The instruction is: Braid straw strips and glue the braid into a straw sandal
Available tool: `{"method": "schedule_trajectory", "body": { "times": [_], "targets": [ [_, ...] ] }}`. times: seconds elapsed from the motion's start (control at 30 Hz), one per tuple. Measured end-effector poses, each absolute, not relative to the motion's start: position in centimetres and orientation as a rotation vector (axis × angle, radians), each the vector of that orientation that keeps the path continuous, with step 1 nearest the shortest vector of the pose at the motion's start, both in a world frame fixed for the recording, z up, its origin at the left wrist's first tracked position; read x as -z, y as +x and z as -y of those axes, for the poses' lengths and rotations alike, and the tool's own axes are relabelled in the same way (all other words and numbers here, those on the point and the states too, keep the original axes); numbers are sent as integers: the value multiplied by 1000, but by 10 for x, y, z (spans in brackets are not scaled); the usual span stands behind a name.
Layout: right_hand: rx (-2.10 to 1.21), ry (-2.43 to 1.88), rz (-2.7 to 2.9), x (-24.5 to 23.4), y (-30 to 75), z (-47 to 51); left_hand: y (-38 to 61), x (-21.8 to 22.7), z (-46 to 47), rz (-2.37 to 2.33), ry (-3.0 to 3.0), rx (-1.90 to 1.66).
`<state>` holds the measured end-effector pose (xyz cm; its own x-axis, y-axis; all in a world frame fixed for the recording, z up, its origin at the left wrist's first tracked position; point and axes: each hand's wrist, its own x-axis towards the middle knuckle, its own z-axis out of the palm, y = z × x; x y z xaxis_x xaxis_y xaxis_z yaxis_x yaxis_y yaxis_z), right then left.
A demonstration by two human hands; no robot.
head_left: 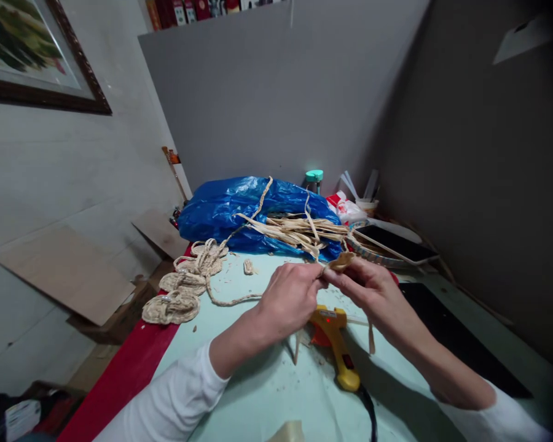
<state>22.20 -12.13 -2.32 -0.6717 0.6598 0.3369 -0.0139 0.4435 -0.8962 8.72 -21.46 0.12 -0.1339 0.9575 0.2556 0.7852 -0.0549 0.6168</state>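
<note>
My left hand (pixel 289 299) and my right hand (pixel 371 287) meet above the pale green table (pixel 267 393), both pinching a small tan woven straw piece (pixel 340 261). Each hand's fingers are closed on it, and thin straw strips trail down from them. Directly below the hands lies a yellow glue gun (pixel 335 344) with a black cord. Loose straw strips (pixel 299 230) rest on a blue plastic bag (pixel 239 209) behind the hands. A braided straw cord (pixel 212 270) runs from the left toward my left hand.
Flat woven straw coils (pixel 172 306) lie at the table's left edge by a red border (pixel 120 374). A phone (pixel 394 242), a teal-capped bottle (pixel 313 179) and a dark mat (pixel 451 337) sit to the right. Grey panels (pixel 281 92) wall off the back and right.
</note>
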Motion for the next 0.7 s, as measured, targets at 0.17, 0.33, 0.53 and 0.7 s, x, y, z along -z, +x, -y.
{"method": "schedule_trajectory", "body": {
  "times": [0.17, 0.33, 0.53, 0.7],
  "targets": [
    [-1325, -532, 2036, 25, 219, 118, 85, 0, 213, -2103, 1910, -880],
    [-1356, -537, 1923, 31, 215, 116, 90, -1, 211, -2113, 1894, -883],
    [-1433, -445, 1935, 25, 216, 115, 82, -1, 210, -1941, 1800, -938],
    [-1555, -294, 1999, 16, 223, 113, 75, 1, 209, -1758, 1671, -1020]
  ]
}}
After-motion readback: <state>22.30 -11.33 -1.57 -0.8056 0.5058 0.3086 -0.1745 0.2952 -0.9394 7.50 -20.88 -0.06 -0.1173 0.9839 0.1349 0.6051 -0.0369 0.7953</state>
